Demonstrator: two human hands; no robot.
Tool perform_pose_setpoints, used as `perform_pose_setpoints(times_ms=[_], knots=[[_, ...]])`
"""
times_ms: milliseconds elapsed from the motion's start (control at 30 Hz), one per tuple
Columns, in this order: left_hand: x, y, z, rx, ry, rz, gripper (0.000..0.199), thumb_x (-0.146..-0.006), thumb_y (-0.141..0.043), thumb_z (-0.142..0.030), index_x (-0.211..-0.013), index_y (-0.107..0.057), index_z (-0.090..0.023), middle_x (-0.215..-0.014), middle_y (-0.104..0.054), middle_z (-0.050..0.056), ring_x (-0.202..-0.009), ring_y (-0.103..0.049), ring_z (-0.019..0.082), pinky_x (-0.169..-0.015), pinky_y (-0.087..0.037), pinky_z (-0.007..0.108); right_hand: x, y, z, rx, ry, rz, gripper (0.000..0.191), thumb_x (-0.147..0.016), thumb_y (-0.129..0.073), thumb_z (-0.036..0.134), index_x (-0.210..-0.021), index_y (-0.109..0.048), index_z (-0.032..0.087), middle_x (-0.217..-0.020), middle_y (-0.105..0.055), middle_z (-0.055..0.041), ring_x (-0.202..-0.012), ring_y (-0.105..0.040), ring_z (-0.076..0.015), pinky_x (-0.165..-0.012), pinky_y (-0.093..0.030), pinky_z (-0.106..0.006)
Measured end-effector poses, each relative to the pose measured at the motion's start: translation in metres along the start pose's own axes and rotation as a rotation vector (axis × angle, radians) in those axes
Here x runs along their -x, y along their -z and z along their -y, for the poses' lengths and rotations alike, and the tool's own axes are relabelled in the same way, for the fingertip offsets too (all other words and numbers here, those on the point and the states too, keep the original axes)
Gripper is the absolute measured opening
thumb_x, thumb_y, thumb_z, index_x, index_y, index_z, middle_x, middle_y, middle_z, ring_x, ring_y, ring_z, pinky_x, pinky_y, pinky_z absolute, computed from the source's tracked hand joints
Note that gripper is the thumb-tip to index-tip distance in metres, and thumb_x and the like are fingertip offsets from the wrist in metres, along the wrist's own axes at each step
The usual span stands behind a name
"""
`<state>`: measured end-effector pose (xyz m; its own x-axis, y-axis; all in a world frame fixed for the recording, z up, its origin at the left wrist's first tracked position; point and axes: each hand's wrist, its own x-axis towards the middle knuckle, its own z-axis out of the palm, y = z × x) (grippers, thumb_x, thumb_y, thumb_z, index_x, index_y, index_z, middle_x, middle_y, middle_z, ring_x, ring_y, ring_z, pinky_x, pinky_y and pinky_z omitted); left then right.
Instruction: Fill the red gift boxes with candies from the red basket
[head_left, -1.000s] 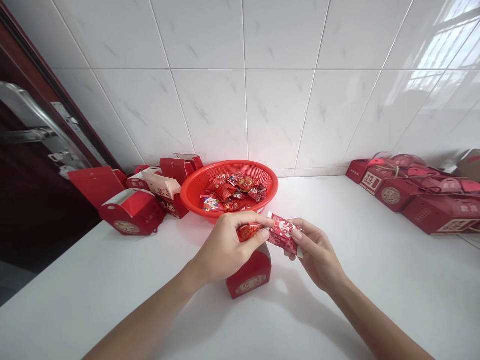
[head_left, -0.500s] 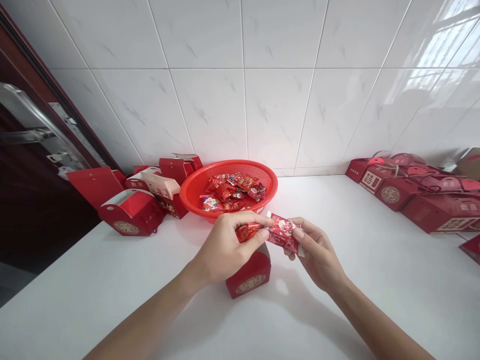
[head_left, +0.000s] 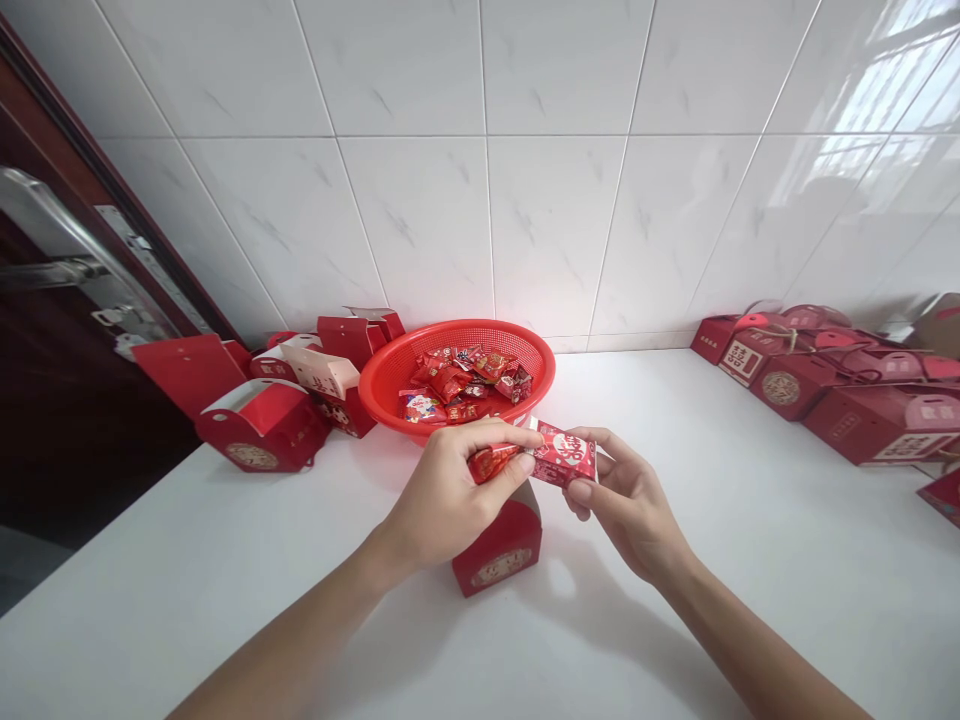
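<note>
My left hand (head_left: 457, 490) pinches wrapped candies: a red-orange packet (head_left: 493, 462) lies in its grip, and its fingertips also touch the left end of a pink-red packet (head_left: 564, 455) with white lettering. My right hand (head_left: 630, 500) holds the right end of that pink-red packet between thumb and fingers. Both hands are above a small red box (head_left: 499, 555) with a gold round pattern, whose upper part is partly hidden by my left hand. Just behind the hands stands a red plastic basket (head_left: 382, 385) holding several wrapped candies (head_left: 450, 382).
Several open red boxes (head_left: 262, 430) stand at the left, near a dark door (head_left: 45, 400) with a metal handle. Rows of closed red boxes (head_left: 862, 415) occupy the right side. Behind the white table (head_left: 300, 600) rises a tiled wall (head_left: 555, 220).
The pink-red packet has tilted closer to level, and the fingers of my right hand have shifted slightly on its right end. My left hand has barely moved.
</note>
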<state>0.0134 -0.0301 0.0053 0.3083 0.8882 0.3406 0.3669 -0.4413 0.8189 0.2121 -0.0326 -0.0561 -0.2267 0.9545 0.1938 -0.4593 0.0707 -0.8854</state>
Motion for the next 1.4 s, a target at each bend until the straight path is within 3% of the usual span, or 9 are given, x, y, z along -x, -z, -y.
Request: perform_pose_setpoints(times_ms=[300, 467, 733, 1200, 1400], knots=[[-0.0005, 0.0013, -0.0002, -0.013, 0.007, 0.008, 0.022, -0.091, -0.064, -0.028, -0.105, -0.08, -0.022, -0.101, -0.079, 0.005, -0.095, -0.073, 0.023, -0.092, -0.056, 0.033, 0.0008, 0.0005, 0.0008, 0.001, -0.002, 0.013, 0.035, -0.076, -0.087, 0.026, -0.106, -0.07, 0.025, -0.075, -0.066, 0.0014, -0.061, -0.048, -0.0099, -0.054, -0.044, -0.022], [-0.0004, 0.0008, 0.0003, -0.022, 0.022, -0.006, 0.023, -0.091, -0.063, -0.028, -0.103, -0.08, -0.021, -0.092, -0.079, 0.005, -0.092, -0.073, 0.024, -0.089, -0.058, 0.034, 0.0007, 0.0006, 0.0014, 0.01, 0.002, 0.015, 0.035, -0.077, -0.086, 0.026, -0.107, -0.07, 0.023, -0.077, -0.066, -0.0001, -0.062, -0.049, -0.0107, -0.053, -0.044, -0.023], [-0.0008, 0.0021, -0.0022, -0.021, 0.028, 0.002, 0.022, -0.09, -0.064, -0.029, -0.103, -0.079, -0.02, -0.099, -0.08, 0.005, -0.086, -0.073, 0.023, -0.086, -0.058, 0.033, 0.0012, 0.0028, -0.0006, 0.07, 0.037, 0.018, 0.035, -0.079, -0.084, 0.026, -0.109, -0.068, 0.026, -0.084, -0.07, -0.0008, -0.065, -0.052, -0.012, -0.055, -0.046, -0.023], [-0.0003, 0.0026, 0.0, -0.011, 0.027, 0.03, 0.025, -0.091, -0.063, -0.027, -0.112, -0.077, -0.021, -0.105, -0.079, 0.006, -0.093, -0.073, 0.024, -0.091, -0.058, 0.034, 0.0021, 0.0062, -0.0056, 0.158, 0.09, 0.01, 0.033, -0.082, -0.082, 0.028, -0.111, -0.067, 0.027, -0.087, -0.072, -0.0011, -0.069, -0.056, -0.0136, -0.056, -0.048, -0.024], [-0.0008, 0.0032, -0.0013, -0.014, 0.03, 0.029, 0.025, -0.09, -0.064, -0.026, -0.111, -0.077, -0.021, -0.113, -0.078, 0.006, -0.106, -0.072, 0.026, -0.099, -0.057, 0.036, 0.0034, 0.0046, -0.0046, 0.212, 0.12, 0.003, 0.033, -0.083, -0.08, 0.029, -0.112, -0.065, 0.027, -0.086, -0.071, -0.0009, -0.068, -0.056, -0.0134, -0.055, -0.047, -0.024]])
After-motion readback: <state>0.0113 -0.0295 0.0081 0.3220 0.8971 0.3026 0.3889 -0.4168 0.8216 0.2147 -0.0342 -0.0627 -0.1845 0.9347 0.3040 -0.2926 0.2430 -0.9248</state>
